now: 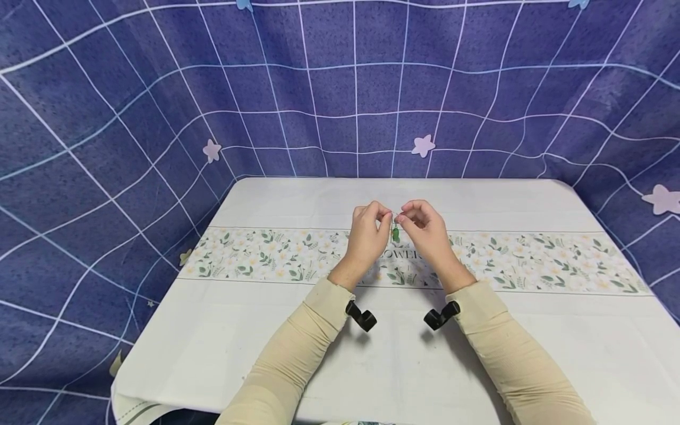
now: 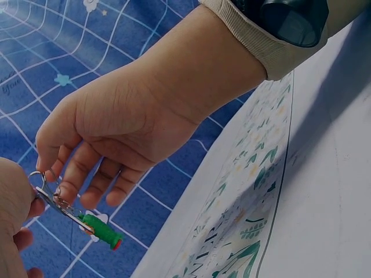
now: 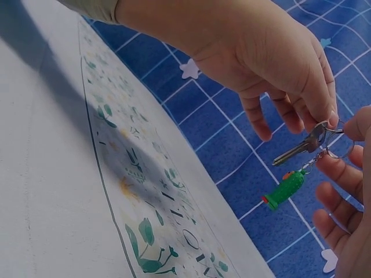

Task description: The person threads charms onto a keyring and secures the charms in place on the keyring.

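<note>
A silver key [image 3: 295, 149] and a small green charm [image 3: 285, 190] with a red end hang from a metal split ring [image 3: 341, 146], held up above the table between both hands. My left hand [image 1: 366, 236] pinches the ring at its fingertips, its other fingers loosely bent. With thumb and finger, my right hand [image 1: 429, 233] pinches the key by its head, right beside the ring. In the left wrist view the charm [image 2: 101, 230] dangles on a short chain below the fingers. Fingertips partly cover the spot where key and ring meet.
Below the hands lies a white tablecloth [image 1: 255, 330] with a flower-printed band [image 1: 297, 257] across it. A blue curtain with white grid lines [image 1: 329, 88] and pale stars hangs behind and at the sides. Each sleeve cuff carries a black camera mount [image 1: 361, 317].
</note>
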`<state>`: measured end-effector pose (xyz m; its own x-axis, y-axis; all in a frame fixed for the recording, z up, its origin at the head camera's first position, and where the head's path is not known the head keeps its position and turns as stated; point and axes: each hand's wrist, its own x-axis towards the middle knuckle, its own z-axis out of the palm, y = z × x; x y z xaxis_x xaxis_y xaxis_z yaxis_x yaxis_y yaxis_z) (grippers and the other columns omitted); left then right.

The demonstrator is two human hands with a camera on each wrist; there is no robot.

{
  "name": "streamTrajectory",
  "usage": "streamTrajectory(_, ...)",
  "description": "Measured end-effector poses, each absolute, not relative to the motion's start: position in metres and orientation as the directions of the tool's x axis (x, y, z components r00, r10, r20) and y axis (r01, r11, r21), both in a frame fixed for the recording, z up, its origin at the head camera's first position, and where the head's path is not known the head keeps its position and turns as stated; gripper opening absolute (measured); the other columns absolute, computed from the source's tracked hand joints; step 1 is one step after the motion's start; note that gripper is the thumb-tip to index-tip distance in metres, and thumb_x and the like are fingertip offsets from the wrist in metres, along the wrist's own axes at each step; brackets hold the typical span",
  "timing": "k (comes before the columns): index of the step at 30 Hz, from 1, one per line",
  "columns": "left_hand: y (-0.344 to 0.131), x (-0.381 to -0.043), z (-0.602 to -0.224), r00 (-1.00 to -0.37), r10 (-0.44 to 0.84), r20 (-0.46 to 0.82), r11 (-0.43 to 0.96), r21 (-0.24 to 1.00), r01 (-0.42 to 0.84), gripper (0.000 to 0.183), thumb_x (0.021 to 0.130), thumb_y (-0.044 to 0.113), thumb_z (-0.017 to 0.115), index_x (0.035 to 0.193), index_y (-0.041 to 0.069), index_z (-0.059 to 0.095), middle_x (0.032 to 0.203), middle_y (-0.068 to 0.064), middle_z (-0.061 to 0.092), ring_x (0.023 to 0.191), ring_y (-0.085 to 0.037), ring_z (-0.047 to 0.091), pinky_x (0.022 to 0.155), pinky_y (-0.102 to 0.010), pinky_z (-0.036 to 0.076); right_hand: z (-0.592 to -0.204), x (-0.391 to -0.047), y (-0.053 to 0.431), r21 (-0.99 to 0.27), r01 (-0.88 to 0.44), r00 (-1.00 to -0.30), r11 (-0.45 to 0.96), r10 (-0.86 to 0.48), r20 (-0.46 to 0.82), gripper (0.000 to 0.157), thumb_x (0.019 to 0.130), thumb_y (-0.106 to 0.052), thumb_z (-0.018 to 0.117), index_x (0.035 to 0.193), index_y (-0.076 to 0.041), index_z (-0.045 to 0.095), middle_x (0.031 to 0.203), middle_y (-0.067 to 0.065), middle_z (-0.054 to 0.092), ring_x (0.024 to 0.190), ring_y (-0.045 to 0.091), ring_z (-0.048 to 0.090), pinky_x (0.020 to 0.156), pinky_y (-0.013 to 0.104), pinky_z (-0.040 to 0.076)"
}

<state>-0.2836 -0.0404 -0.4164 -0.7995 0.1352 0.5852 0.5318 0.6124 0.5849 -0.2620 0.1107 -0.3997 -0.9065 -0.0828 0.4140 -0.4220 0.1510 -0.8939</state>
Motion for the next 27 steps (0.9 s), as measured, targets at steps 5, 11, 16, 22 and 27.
streamTrajectory(5,-0.0406,-0.2832,-0.4164,-0.8,0.132,0.585,0.609,0.589,0.531,0.007,0.101,0.012,0.06,0.097,0.007,0.063,0.089,-0.004,0.07,0.101,-0.025,0.054,0.092,-0.039,0.042,-0.3997,-0.2619,0.1104,-0.889,-0.428,-0.904,0.162,-0.09,0.418,0.021,0.098,0.0,0.059,0.117,0.011,0.055,0.098,0.032,0.065,0.088,0.017,0.061,0.078,0.021,0.047)
streamTrajectory(11,-0.0417,-0.2838,-0.4162,-0.793,0.131,0.595,0.614,0.579,0.537,0.007,0.101,0.012,0.06,0.098,0.007,0.063,0.089,-0.004,0.07,0.1,-0.025,0.055,0.091,-0.038,0.042,-0.397,-0.2595,0.1096,-0.878,-0.427,-0.904,0.219,-0.098,0.415,0.024,0.1,-0.003,0.057,0.118,0.013,0.057,0.1,0.03,0.065,0.09,0.022,0.06,0.078,0.021,0.046)
streamTrajectory(16,-0.0423,-0.2844,-0.4162,-0.785,0.125,0.607,0.613,0.574,0.542,0.007,0.101,0.012,0.06,0.098,0.007,0.063,0.09,-0.005,0.07,0.098,-0.024,0.055,0.091,-0.038,0.042,-0.3972,-0.2588,0.1093,-0.872,-0.428,-0.904,0.237,-0.097,0.417,0.025,0.1,-0.004,0.059,0.118,0.013,0.057,0.101,0.028,0.063,0.091,0.028,0.059,0.081,0.027,0.047)
streamTrajectory(22,-0.0422,-0.2837,-0.4163,-0.791,0.128,0.598,0.611,0.58,0.538,0.007,0.101,0.012,0.06,0.098,0.007,0.063,0.09,-0.004,0.07,0.099,-0.024,0.055,0.091,-0.038,0.042,-0.399,-0.2587,0.1094,-0.876,-0.425,-0.905,0.227,-0.092,0.415,0.025,0.098,-0.004,0.061,0.117,0.013,0.057,0.104,0.027,0.063,0.094,0.027,0.059,0.084,0.037,0.047)
streamTrajectory(27,-0.0417,-0.2836,-0.4167,-0.79,0.128,0.599,0.616,0.576,0.537,0.007,0.101,0.012,0.06,0.098,0.007,0.063,0.091,-0.004,0.07,0.099,-0.024,0.055,0.091,-0.038,0.042,-0.3992,-0.2588,0.109,-0.877,-0.431,-0.902,0.212,-0.085,0.423,0.026,0.098,-0.003,0.063,0.117,0.013,0.057,0.104,0.028,0.064,0.092,0.024,0.059,0.083,0.033,0.047)
